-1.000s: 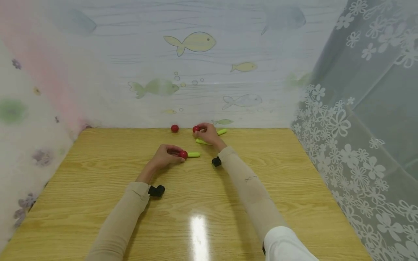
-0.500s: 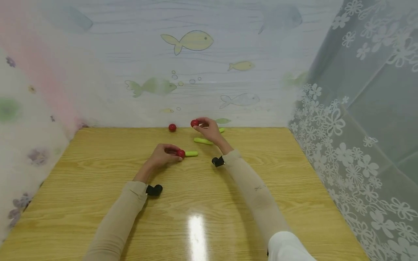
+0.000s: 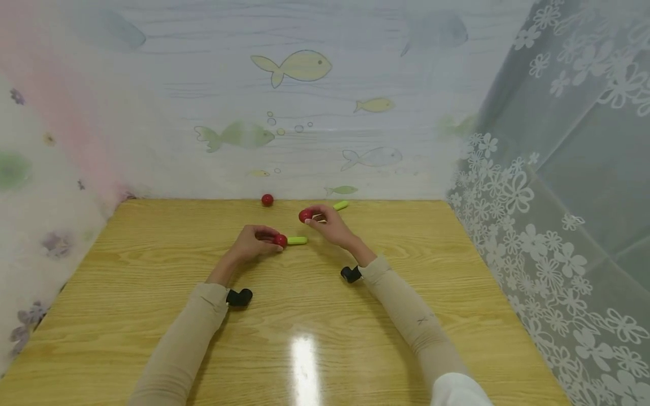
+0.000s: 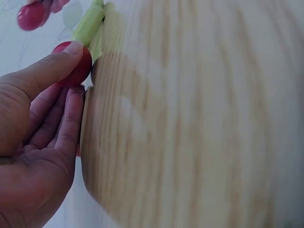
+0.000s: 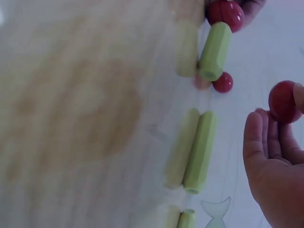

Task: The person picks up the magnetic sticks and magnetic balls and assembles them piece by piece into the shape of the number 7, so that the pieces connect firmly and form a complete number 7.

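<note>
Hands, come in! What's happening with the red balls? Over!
Left hand: holding red ball touching green stick. Right hand: holding another red ball above table. Nothing seen blocking either.

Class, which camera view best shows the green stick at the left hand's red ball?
The right wrist view: the green stick appears large there, its flat sides and far end visible. The head view shows it small and side-on; the left wrist view shows it foreshortened, beyond the red ball.

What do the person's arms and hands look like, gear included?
Left hand and right hand are bare. Left sleeve and right sleeve are beige; the right one has a dark crossed mark, with white fabric further up. Stubby black pieces: left wrist piece, right wrist piece.
</note>
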The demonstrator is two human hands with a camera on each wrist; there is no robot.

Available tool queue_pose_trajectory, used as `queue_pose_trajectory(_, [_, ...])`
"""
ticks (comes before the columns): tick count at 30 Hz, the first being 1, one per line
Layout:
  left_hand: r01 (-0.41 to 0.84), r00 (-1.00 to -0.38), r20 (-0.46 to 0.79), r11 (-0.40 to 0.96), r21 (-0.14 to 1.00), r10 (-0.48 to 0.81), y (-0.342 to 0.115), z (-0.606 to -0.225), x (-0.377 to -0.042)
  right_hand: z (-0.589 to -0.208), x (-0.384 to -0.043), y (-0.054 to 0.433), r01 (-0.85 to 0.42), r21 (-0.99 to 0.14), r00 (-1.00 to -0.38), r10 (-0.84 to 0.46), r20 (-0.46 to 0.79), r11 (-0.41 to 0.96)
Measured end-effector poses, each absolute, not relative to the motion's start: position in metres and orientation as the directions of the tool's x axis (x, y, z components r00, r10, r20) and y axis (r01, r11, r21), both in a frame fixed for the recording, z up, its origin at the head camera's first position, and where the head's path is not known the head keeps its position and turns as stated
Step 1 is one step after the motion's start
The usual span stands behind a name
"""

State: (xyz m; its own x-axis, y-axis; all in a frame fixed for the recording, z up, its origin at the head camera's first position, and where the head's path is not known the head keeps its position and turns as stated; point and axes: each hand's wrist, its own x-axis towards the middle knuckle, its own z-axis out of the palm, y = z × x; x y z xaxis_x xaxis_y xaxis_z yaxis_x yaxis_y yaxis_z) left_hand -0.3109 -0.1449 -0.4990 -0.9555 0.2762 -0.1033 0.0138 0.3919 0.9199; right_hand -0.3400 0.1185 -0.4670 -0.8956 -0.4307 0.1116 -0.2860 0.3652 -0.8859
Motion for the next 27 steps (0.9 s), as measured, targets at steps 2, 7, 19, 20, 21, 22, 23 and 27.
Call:
queue_pose_trajectory(2, [0.017, -0.957, -0.1, 0.399, 0.917, 0.273, -0.144, -0.5, -0.311, -0.472, -0.337, 0.122, -0.27, -0.888, -0.89, -0.449, 0.082, 0.372])
queue_pose_trajectory(7, [0.023, -0.956, -0.095, 0.394, 0.919, 0.277, -0.143, -0.501, -0.312, -0.481, -0.331, 0.132, -0.233, -0.875, -0.885, -0.465, 0.01, 0.424])
queue_pose_trajectory(19, [0.035, -0.957, -0.079, 0.383, 0.923, 0.278, -0.145, -0.503, -0.313, -0.48, -0.323, 0.14, -0.213, -0.823, -0.882, -0.466, -0.07, 0.527])
queue_pose_trajectory(20, [0.036, -0.956, -0.08, 0.384, 0.923, 0.281, -0.145, -0.503, -0.313, -0.479, -0.323, 0.14, -0.214, -0.818, -0.882, -0.466, -0.074, 0.534])
queue_pose_trajectory(21, [0.038, -0.957, -0.077, 0.383, 0.923, 0.281, -0.145, -0.504, -0.313, -0.479, -0.322, 0.14, -0.21, -0.815, -0.881, -0.467, -0.082, 0.54])
queue_pose_trajectory(22, [0.041, -0.956, -0.074, 0.382, 0.923, 0.282, -0.145, -0.504, -0.314, -0.479, -0.322, 0.139, -0.206, -0.812, -0.88, -0.466, -0.09, 0.546])
queue_pose_trajectory(23, [0.042, -0.957, -0.072, 0.379, 0.925, 0.282, -0.145, -0.504, -0.314, -0.479, -0.322, 0.139, -0.203, -0.808, -0.88, -0.465, -0.098, 0.553])
queue_pose_trajectory(27, [0.053, -0.955, -0.061, 0.37, 0.928, 0.289, -0.145, -0.503, -0.314, -0.477, -0.322, 0.137, -0.185, -0.796, -0.877, -0.462, -0.131, 0.577])
